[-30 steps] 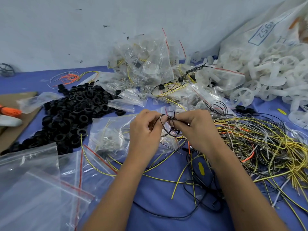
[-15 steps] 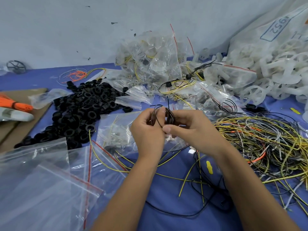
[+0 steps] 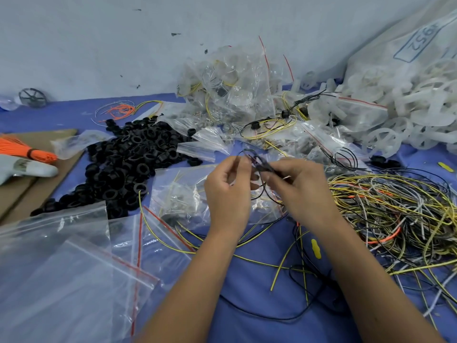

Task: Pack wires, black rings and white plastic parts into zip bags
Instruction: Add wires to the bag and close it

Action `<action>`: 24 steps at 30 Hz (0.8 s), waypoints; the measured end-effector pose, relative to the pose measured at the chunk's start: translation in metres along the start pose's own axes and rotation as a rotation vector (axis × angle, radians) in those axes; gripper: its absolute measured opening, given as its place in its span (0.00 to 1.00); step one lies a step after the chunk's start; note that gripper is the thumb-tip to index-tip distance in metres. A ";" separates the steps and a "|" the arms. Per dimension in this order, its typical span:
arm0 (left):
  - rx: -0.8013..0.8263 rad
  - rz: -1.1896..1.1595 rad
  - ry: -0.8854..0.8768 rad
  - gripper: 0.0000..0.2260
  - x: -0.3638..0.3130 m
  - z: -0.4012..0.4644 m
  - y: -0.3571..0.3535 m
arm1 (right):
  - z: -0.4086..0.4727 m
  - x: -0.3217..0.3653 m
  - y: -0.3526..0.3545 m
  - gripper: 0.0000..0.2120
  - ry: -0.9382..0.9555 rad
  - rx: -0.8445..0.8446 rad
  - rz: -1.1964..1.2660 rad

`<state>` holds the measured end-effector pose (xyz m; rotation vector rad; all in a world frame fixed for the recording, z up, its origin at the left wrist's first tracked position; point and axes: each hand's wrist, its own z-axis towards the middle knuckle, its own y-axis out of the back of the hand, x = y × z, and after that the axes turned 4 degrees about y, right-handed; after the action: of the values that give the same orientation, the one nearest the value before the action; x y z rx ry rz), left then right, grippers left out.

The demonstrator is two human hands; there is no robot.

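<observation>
Both hands meet above the blue bench (image 3: 259, 288): the right hand (image 3: 300, 191) pinches a small coil of thin black wire (image 3: 257, 162) in its fingers, and the left hand (image 3: 226, 191) nips the coil's other side with thumb and forefinger. Under them lies a filled zip bag (image 3: 180, 194). Black rings (image 3: 131, 159) heap at left, tangled wires (image 3: 395, 209) at right, white plastic parts (image 3: 415, 105) beyond.

Both hands raised together, left hand (image 3: 228, 191) and right hand (image 3: 300, 189) pinching
</observation>
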<state>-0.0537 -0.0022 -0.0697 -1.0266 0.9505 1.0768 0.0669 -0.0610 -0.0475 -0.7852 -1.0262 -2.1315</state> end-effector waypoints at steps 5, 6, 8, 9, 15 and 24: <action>0.042 0.480 -0.170 0.08 0.007 -0.005 -0.002 | 0.006 -0.008 0.012 0.12 -0.250 -0.361 0.398; 0.089 0.569 -0.127 0.08 0.009 -0.006 -0.002 | 0.006 -0.010 0.014 0.10 -0.280 -0.414 0.458; 0.145 0.707 -0.038 0.13 0.013 -0.008 -0.002 | 0.006 -0.011 0.017 0.09 -0.313 -0.487 0.544; 0.143 0.753 -0.014 0.15 0.014 -0.008 -0.001 | 0.007 -0.012 0.018 0.08 -0.323 -0.521 0.574; 0.055 1.027 0.044 0.21 0.006 -0.005 0.004 | 0.009 -0.011 0.027 0.05 -0.352 -0.618 0.725; 0.029 0.617 0.117 0.16 0.000 -0.002 0.008 | 0.007 0.002 0.039 0.07 -0.355 -0.319 1.766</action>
<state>-0.0621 -0.0032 -0.0720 -0.7909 1.4261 1.5098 0.0967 -0.0750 -0.0252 -1.4393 0.1184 -0.5725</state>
